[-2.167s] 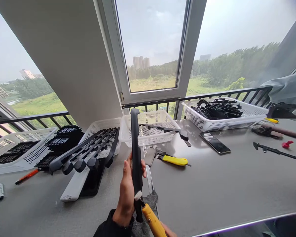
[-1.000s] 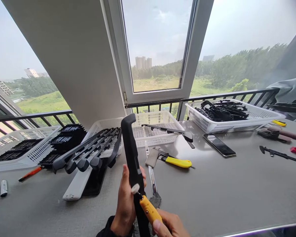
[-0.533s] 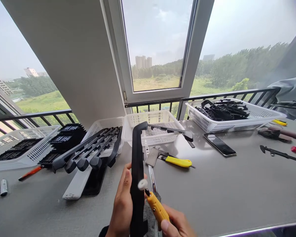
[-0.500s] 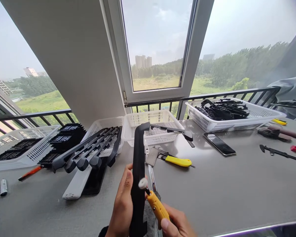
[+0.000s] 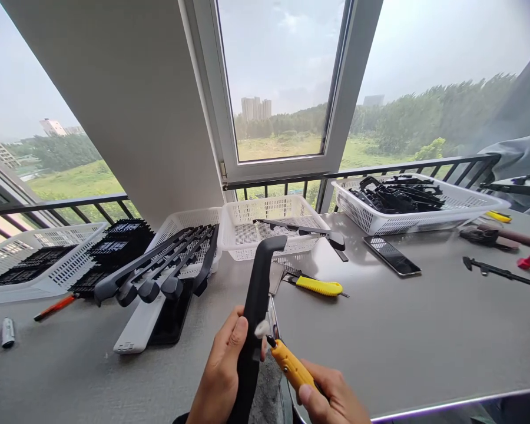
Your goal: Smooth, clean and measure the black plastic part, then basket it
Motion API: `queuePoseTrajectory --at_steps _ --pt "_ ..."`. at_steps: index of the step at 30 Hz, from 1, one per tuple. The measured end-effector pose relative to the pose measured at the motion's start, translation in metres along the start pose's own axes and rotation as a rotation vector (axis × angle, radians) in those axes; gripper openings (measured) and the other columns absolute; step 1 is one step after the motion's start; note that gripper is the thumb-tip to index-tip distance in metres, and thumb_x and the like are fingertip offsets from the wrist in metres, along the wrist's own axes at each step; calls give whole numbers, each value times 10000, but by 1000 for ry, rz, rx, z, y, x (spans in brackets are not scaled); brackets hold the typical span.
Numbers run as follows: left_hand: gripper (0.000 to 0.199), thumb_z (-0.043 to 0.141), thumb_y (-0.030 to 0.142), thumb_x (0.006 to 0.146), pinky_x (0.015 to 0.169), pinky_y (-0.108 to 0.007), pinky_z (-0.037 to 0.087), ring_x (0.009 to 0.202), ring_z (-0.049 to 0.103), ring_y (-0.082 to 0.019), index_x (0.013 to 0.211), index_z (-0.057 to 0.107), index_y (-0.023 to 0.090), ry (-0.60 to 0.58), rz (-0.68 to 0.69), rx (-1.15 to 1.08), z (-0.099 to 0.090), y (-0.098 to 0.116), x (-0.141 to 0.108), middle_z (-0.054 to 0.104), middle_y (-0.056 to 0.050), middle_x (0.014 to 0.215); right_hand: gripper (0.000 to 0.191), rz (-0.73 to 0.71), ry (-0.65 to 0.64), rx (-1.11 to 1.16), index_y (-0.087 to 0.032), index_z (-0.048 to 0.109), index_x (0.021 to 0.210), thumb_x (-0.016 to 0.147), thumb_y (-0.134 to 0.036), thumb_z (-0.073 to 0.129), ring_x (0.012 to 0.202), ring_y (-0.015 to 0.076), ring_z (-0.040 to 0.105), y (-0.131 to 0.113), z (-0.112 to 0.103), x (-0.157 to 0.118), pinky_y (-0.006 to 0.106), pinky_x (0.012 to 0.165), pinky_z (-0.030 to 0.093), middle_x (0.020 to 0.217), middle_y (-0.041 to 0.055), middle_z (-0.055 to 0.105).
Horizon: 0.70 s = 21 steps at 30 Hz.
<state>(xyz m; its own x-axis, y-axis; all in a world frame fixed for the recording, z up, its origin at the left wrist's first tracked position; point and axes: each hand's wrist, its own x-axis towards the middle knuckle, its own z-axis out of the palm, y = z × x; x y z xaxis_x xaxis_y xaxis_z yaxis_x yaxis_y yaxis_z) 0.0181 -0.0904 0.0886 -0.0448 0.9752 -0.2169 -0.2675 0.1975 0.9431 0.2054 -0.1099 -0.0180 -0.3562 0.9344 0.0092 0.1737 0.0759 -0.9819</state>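
Observation:
My left hand (image 5: 225,359) is wrapped round a long black plastic part (image 5: 257,288) with a bent upper end, tilted slightly to the right. In my right hand (image 5: 331,391) is a yellow rotary polishing tool (image 5: 294,366), its fingers closed about the handle. The small white buffing wheel (image 5: 261,329) on its tip is at the right edge of the black part; whether it touches I cannot tell. Behind them lies a yellow utility knife (image 5: 319,287) on the grey table (image 5: 380,341).
Similar black parts (image 5: 172,288) lean over a white basket (image 5: 176,221) at left. One more lies across the middle basket (image 5: 234,218). A right basket (image 5: 406,224) holds a black heap. Also around are a phone (image 5: 393,256), calipers (image 5: 499,271) and an orange-handled tool (image 5: 55,308).
The black part's upper end has swung right and lower. Both hands have shifted slightly right, and the polishing tool has moved along with them.

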Motion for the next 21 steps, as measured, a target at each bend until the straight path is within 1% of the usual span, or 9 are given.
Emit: queuePoseTrajectory --at_steps 2,4,7,10,12,14,17,19,21 --pt "403 716 634 944 530 -252 395 583 472 -148 941 684 232 16 2 20 1 -1 2 592 20 676 668 19 10 -2 -217 512 730 958 -838 425 617 137 318 -1 -2 -3 294 579 222 667 -33 354" --pt "426 719 650 934 523 -258 391 570 466 -147 926 688 225 5 18 39 2 -2 4 603 14 685 636 40 22 -3 -215 538 758 982 -802 437 643 145 331 -5 -5 -6 295 602 236 693 -30 355" --pt "496 677 713 933 519 -269 401 567 487 -146 963 701 219 -48 21 8 7 -3 6 648 -16 771 626 48 -51 -19 -210 558 769 991 -783 439 660 149 340 -13 -12 -8 293 616 252 713 -26 353" --pt "571 566 768 969 541 -259 407 612 516 -142 1006 702 216 -98 12 -44 12 -2 7 647 -31 861 607 81 -92 -75 -211 518 773 990 -773 442 649 143 359 -21 -20 -10 284 604 249 708 -30 363" --pt "574 542 767 982 594 -255 431 665 522 -143 1011 695 215 -117 28 -72 15 -2 8 632 -29 891 586 97 -99 -119 -218 465 776 995 -760 427 647 140 367 -26 -24 -11 280 602 247 706 -35 362" --pt "555 533 752 996 643 -260 443 693 509 -147 1011 676 216 -141 51 -98 16 -4 11 619 -24 891 574 99 -128 -162 -223 421 765 993 -750 414 642 137 364 -29 -27 -11 280 598 243 700 -39 354" --pt "576 480 753 1017 637 -264 413 669 465 -143 1002 667 208 -188 59 -70 14 -9 14 592 -15 840 571 102 -176 -208 -228 389 738 975 -746 422 619 132 364 -33 -26 -9 282 588 236 679 -42 348" --pt "600 469 768 1012 632 -268 404 664 466 -143 1033 679 207 -182 28 -21 13 -12 12 602 -18 852 557 112 -146 -216 -228 421 756 987 -735 422 626 136 388 -34 -25 -7 280 600 257 683 -42 370" --pt "615 489 793 990 636 -273 411 671 490 -150 1099 675 217 -168 -38 6 11 -14 7 610 -12 846 552 110 -94 -206 -223 480 802 1006 -731 407 645 144 405 -35 -24 -4 277 619 283 704 -39 395"
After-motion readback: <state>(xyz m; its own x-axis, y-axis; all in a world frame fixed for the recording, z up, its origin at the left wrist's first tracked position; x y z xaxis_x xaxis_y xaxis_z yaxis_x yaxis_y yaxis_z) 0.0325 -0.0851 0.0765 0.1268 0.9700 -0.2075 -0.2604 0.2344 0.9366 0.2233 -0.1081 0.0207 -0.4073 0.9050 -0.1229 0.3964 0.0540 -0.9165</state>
